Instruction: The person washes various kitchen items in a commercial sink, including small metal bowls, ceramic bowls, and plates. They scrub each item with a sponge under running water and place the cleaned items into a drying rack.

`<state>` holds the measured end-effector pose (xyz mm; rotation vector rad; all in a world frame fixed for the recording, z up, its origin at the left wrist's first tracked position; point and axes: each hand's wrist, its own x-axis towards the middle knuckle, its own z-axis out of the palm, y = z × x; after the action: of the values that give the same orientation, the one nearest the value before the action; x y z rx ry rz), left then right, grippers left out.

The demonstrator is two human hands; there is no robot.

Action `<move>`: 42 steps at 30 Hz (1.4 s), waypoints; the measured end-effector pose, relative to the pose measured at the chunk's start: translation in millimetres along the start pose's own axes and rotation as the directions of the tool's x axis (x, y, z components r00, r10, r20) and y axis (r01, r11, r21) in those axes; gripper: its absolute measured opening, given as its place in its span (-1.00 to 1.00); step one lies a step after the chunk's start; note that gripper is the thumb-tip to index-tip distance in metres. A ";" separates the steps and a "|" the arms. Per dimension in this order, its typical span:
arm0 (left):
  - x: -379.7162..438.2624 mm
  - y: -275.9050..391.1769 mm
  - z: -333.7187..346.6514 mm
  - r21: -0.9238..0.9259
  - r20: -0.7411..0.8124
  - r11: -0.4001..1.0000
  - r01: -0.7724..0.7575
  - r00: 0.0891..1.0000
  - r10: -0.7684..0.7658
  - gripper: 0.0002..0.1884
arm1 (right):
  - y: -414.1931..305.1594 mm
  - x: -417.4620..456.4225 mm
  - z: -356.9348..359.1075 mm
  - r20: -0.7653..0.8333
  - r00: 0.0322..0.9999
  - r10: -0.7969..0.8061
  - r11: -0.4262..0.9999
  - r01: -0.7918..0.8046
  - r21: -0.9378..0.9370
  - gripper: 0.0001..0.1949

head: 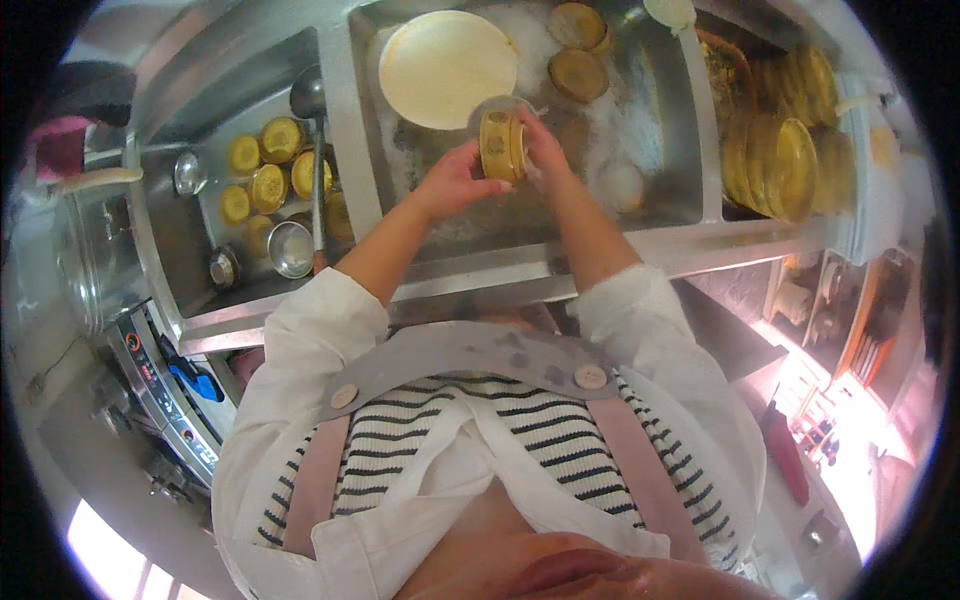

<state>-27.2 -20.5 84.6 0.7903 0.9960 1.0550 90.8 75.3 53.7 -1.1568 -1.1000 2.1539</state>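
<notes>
My left hand [454, 180] grips a yellow patterned bowl [495, 146] turned on its side above the middle sink basin [517, 259]. My right hand [544, 146] is against the bowl's right side, its fingers partly hidden. A pale rounded edge [491, 107] shows behind the bowl; what it belongs to is unclear. Just beyond my hands, a large round cream plate [448, 69] lies in the sudsy water. Brown-yellow bowls [579, 75] sit at the basin's far side. Another round dish [621, 184] looks submerged right of my right forearm.
The left basin holds several yellow bowls [268, 187], a metal bowl [291, 249] and a long-handled ladle [307, 94]. Stacked yellow dishes [772, 169] stand in the right compartment beside a light blue tray-like object [866, 187]. A metal divider [345, 112] separates the left and middle basins.
</notes>
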 end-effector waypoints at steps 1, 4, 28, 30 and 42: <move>-3.2 8.2 2.7 -0.163 -0.073 0.984 -0.077 0.995 0.066 -0.50 | 2.6 -10.7 11.4 -0.022 1.000 0.017 0.981 -0.012 0.191 -0.51; -13.5 21.8 10.6 -0.496 -0.313 0.828 -0.262 0.943 0.112 -0.58 | 9.6 -46.5 56.6 -0.138 0.990 -0.023 0.934 0.070 0.349 -0.52; -253.4 -60.0 -333.4 -0.520 -0.854 0.785 -0.336 0.207 -0.477 -0.63 | 85.6 24.8 -57.1 -0.008 0.932 0.362 -0.494 0.184 -0.850 -0.53; -225.4 -34.4 -306.6 -0.429 -0.903 0.889 -0.159 0.112 -0.415 -0.64 | 93.2 27.1 -54.1 -0.026 0.964 0.266 -0.458 0.103 -0.883 -0.67; -5.0 -63.0 -23.6 0.315 -0.670 0.878 0.361 0.740 -0.064 -0.58 | 82.9 46.0 -80.1 0.004 0.960 0.279 -0.176 0.056 -0.983 -0.60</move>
<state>-29.6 -43.4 21.2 0.6313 1.9268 0.9182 131.3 94.1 -62.1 -1.5141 -3.2554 0.9998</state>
